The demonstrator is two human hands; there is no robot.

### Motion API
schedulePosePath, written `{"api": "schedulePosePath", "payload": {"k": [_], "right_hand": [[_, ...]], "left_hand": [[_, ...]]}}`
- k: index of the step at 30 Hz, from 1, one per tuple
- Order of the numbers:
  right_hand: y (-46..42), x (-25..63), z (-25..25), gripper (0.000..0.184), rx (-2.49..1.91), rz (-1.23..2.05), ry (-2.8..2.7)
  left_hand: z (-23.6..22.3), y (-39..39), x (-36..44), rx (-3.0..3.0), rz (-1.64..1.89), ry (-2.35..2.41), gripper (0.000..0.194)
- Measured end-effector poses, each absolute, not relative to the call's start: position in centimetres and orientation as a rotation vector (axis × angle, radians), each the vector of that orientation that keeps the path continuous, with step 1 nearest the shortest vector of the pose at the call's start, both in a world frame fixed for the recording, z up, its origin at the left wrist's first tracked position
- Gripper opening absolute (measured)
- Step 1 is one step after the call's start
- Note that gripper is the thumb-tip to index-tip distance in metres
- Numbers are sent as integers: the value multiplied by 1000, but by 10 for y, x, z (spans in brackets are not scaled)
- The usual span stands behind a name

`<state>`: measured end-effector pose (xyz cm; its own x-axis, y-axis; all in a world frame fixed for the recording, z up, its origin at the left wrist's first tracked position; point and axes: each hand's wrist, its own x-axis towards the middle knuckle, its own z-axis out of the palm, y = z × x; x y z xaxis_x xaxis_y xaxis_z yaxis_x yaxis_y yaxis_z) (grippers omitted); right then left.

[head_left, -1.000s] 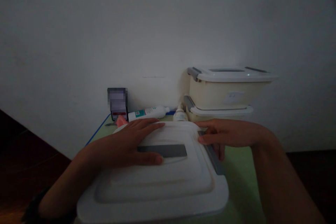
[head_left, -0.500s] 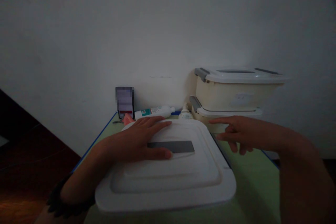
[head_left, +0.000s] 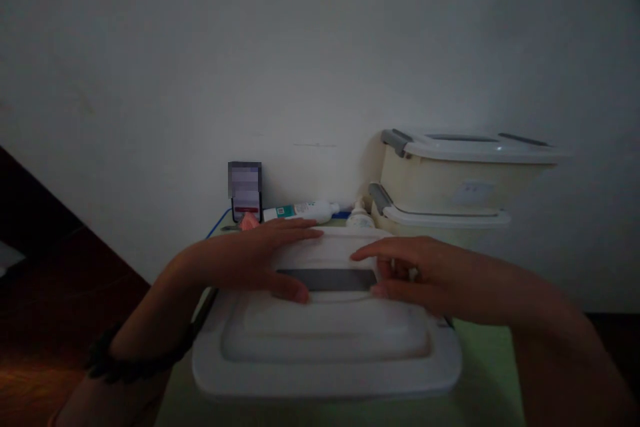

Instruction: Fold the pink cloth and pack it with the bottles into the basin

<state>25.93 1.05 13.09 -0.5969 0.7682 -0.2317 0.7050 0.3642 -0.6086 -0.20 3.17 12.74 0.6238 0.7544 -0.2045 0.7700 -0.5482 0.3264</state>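
A storage box with a white lid (head_left: 330, 347) stands right in front of me; a grey strip (head_left: 330, 279) crosses the middle of the lid. My left hand (head_left: 265, 257) lies on the left part of the lid, fingers stretched out and thumb apart, with a dark beaded bracelet (head_left: 135, 363) on the wrist. Over the right part of the lid is my right hand (head_left: 420, 270), its index finger extended and its thumb near the strip's right end. The other right fingers curl under, partly hidden. Neither hand grips anything that I can see.
Two lidded cream boxes (head_left: 450, 180) are stacked at the back right. Behind the near box are a white bottle (head_left: 300, 212) lying down, a small white bottle (head_left: 360, 215), a pink item (head_left: 249, 221) and a phone (head_left: 246, 193) propped against the wall. Everything stands on a green tabletop (head_left: 487, 353).
My right hand has moved left, from beside the box's right edge onto the lid. My left hand stays on the lid. The view has shifted slightly.
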Motion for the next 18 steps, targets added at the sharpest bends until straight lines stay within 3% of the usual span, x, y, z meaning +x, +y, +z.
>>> {"api": "schedulePosePath", "payload": {"k": [3,7,12,15,18], "right_hand": [[20,276,134,32,-1331,1338,-2396],[26,298,130,31,-1500,1205,-2290],[30,302,124,29,-1700,1309,-2218],[29,296,126,32,-1802,1138,-2297],[24,286,131,31,-1824,603,-2424]], "left_hand": [[129,33,-5,2453,-53,1227,79],[130,32,-5,2447,-48,1215,80],[130,32,-4,2474,-42,1211,77],[129,33,-5,2493,-35,1197,76],[128,33,-5,2500,-34,1196,77]]}}
